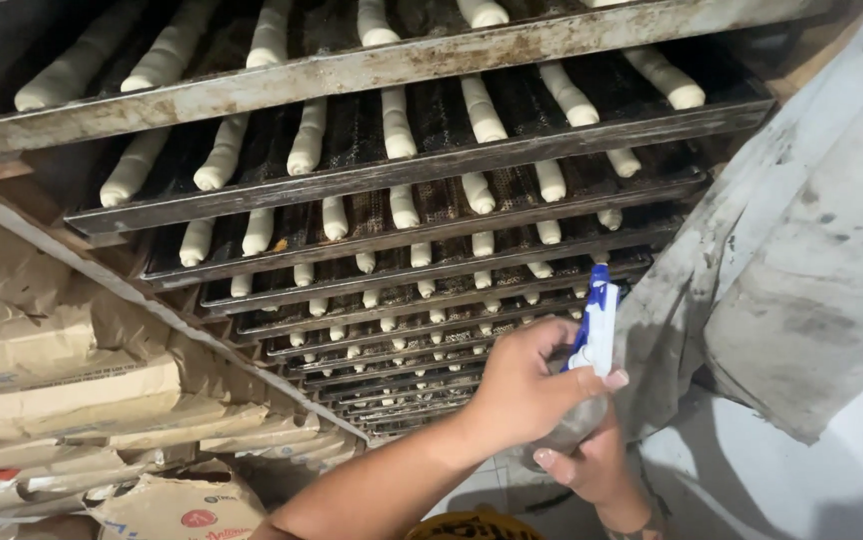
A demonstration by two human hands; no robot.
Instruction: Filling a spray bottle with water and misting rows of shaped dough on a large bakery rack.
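Note:
A tall rack of dark metal trays (422, 165) fills the view, each tray lined with rows of pale raw dough sticks (399, 135). Low in front of the rack I hold a spray bottle (595, 330) with a blue and white trigger head and a clear body. My left hand (520, 388) wraps around the bottle's neck just under the head, thumb toward the trigger. My right hand (592, 465) cups the bottle's lower body from underneath. The nozzle points toward the lower trays. Most of the bottle body is hidden by my hands.
Stacked brown paper sacks (62, 370) lean against the rack's left side. A stained grey cloth cover (802, 230) hangs at the right of the rack. Pale floor tiles (752, 480) show at the bottom right.

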